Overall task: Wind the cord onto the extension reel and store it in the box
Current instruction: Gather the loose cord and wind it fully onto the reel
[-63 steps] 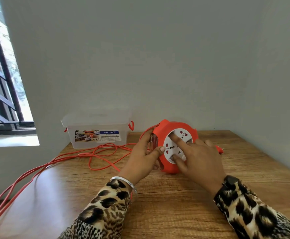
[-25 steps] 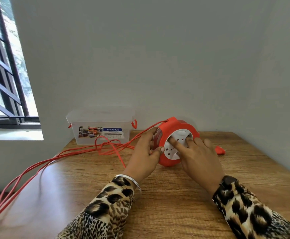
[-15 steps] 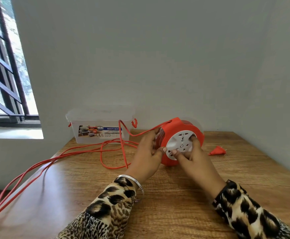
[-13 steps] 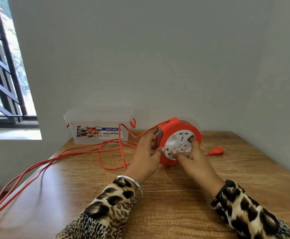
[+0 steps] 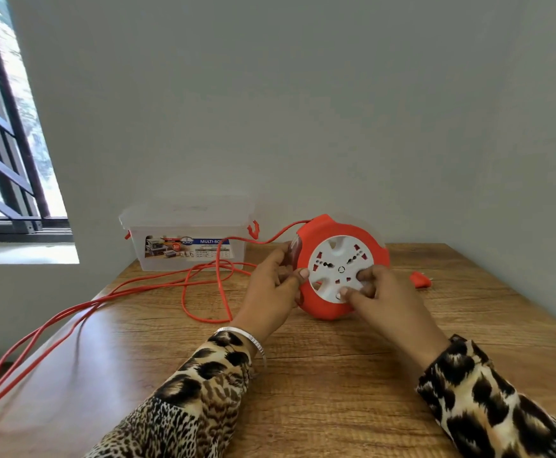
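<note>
Two hands are working the reel (image 5: 339, 269): left hand (image 5: 275, 289) gripping its rim, right hand (image 5: 380, 292) fingers (image 5: 352, 294) curling into the white hub, best turning steadily while loose cord (image 5: 203, 276) left of the reel feeds untangled.

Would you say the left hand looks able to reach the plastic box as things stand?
Probably yes, once it lets go: the left hand grips the reel edge. The box stands on its own side, against the wall; only loose cord loops lie between.
</note>
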